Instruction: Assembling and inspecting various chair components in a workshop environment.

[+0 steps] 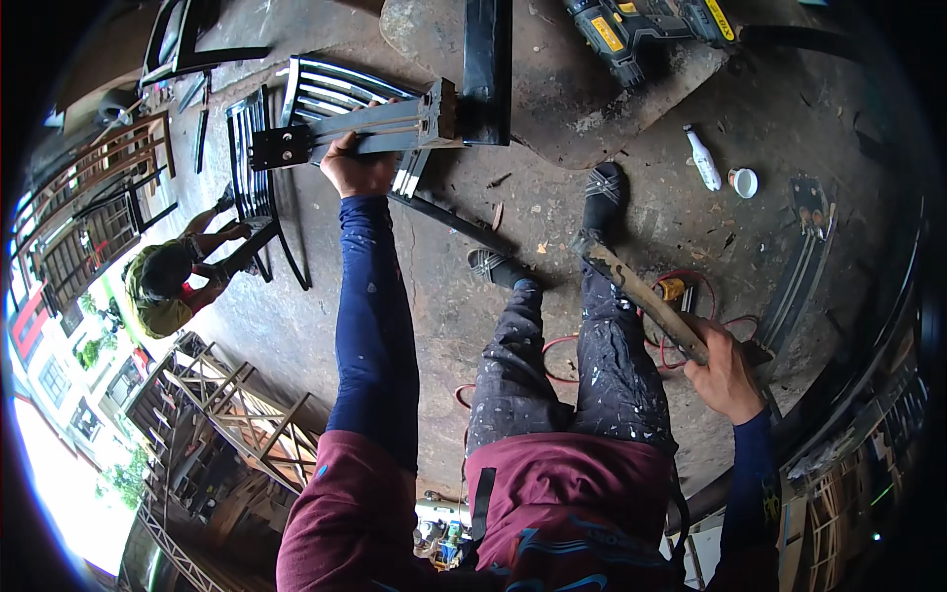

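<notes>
My left hand (360, 170) is wrapped round a dark grey grooved bar (395, 128), held out ahead of me at the upper middle. The bar's near-left end is a black block with two bright round spots. Its right end meets a black upright post (486, 69); I cannot tell whether they are joined. My right hand (725, 373) grips the worn wooden handle of a hammer (641, 294) low on the right. The hammer's head lies toward my shoes, far from the bar.
Black slatted chair frames (330, 89) stand behind the bar. A co-worker (168, 281) crouches at another frame on the left. A cordless drill (617, 35) sits at the upper right. Farther right are a white bottle (702, 160) and cup (744, 183). A red hose (560, 342) crosses the floor.
</notes>
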### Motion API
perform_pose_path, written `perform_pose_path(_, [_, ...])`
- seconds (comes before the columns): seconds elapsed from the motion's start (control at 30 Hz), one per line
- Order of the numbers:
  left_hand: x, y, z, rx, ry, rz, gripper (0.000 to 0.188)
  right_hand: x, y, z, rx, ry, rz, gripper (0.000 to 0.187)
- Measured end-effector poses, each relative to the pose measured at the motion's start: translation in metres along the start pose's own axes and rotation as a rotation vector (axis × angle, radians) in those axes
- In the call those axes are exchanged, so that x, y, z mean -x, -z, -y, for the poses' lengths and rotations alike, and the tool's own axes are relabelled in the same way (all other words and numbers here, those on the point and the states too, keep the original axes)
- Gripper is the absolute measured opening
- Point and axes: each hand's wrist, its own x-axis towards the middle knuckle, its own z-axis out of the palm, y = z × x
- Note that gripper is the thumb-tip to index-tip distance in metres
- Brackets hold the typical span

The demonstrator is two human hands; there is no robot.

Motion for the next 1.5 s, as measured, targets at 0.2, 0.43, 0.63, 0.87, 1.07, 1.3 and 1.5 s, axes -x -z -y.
perform_pose_path(0.2, [0.000,-0.001,-0.002,0.011,0.019,0.000,0.058,0.001,-0.008,-0.006,0.004,0.023,-0.027,0.054])
perform_pose_path(0.43, [-0.001,-0.004,-0.007,-0.005,0.030,0.040,0.057,0.001,-0.014,-0.012,0.031,0.041,-0.044,0.055])
perform_pose_path(0.63, [-0.003,-0.027,-0.023,-0.187,-0.057,0.032,0.056,0.002,-0.018,-0.019,0.054,0.034,-0.024,0.056])
perform_pose_path(0.87, [0.004,-0.074,-0.056,-0.350,-0.188,0.167,0.054,-0.001,-0.024,-0.023,0.052,0.007,-0.036,0.056])
perform_pose_path(1.07, [0.018,-0.101,-0.038,-0.580,-0.332,0.378,0.046,-0.001,-0.032,-0.027,0.051,0.026,-0.038,0.057])
perform_pose_path(1.3, [0.049,-0.128,-0.007,-0.993,-0.542,0.517,0.034,-0.005,-0.031,-0.014,0.034,0.128,-0.073,0.054])
perform_pose_path(1.5, [0.056,-0.123,0.002,-0.934,-0.552,0.447,0.049,-0.009,-0.044,-0.016,0.046,0.150,-0.114,0.055])
